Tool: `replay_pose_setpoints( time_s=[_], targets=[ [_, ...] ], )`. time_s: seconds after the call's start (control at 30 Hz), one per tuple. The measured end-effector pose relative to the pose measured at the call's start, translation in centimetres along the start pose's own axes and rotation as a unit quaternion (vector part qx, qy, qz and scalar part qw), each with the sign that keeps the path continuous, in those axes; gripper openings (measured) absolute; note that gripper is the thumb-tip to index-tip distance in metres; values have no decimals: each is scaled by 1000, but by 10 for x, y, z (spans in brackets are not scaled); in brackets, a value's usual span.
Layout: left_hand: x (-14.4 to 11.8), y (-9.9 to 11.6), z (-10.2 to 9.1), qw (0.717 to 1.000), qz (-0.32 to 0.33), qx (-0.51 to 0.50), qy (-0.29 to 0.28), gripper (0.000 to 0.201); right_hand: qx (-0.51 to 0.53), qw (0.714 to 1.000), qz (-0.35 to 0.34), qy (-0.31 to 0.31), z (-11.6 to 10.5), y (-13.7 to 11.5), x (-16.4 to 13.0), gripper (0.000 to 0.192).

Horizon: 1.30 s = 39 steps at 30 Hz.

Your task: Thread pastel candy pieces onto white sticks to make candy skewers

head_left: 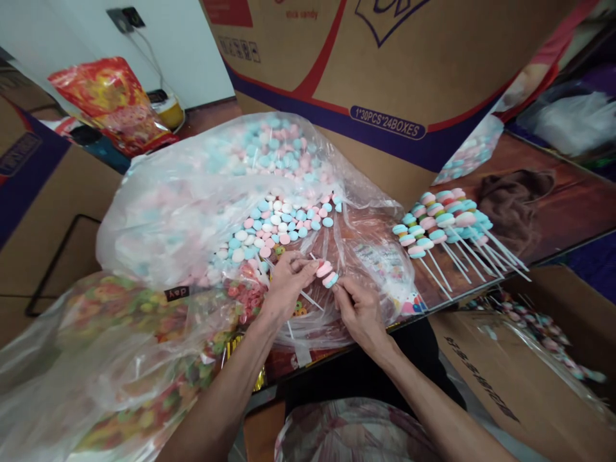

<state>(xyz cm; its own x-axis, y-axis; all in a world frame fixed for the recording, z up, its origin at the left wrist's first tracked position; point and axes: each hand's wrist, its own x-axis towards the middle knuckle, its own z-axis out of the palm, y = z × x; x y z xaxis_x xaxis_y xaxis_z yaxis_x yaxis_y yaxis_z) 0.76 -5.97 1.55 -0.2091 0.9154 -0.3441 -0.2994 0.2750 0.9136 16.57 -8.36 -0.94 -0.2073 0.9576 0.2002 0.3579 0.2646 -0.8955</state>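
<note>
Left hand (289,282): fingers pinched on a white stick (308,298). Right hand (357,309): fingertips closed on stacked candy discs (327,274) between both hands. Loose discs in clear bag (202,192) just beyond. Finished skewers (443,224) to the right on tabletop (568,199). Best kept aligned, stick centred.

Brown cloth (517,196) on table; cardboard carton (385,70) behind; red bag (110,102) far left.

Round pastel candies deep in the big clear plastic bag (192,205) blur to haze behind the film. The large printed cardboard box (385,64) runs off the top edge. Thin white stick (312,300) vanishes under the left hand (287,282).
</note>
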Motion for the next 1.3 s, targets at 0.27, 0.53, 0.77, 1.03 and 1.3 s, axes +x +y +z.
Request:
replay_pose_setpoints(
  time_s=[0.27,0.53,0.77,1.03,1.3],
  targets=[
    [0,3,3,997,26,43,-56,44,33,999,20,23,0,0,2,30],
    [42,34,-18,771,213,587,125,13,55,998,24,15,4,4,2,28],
    [55,32,-25,698,190,672,160,19,52,998,24,11,4,3,2,27],
    [70,36,-29,872,216,438,37,27,44,999,14,1,3,3,1,27],
    [87,32,-13,745,244,620,16,34,37,999,5,-1,4,3,2,28]
  ],
)
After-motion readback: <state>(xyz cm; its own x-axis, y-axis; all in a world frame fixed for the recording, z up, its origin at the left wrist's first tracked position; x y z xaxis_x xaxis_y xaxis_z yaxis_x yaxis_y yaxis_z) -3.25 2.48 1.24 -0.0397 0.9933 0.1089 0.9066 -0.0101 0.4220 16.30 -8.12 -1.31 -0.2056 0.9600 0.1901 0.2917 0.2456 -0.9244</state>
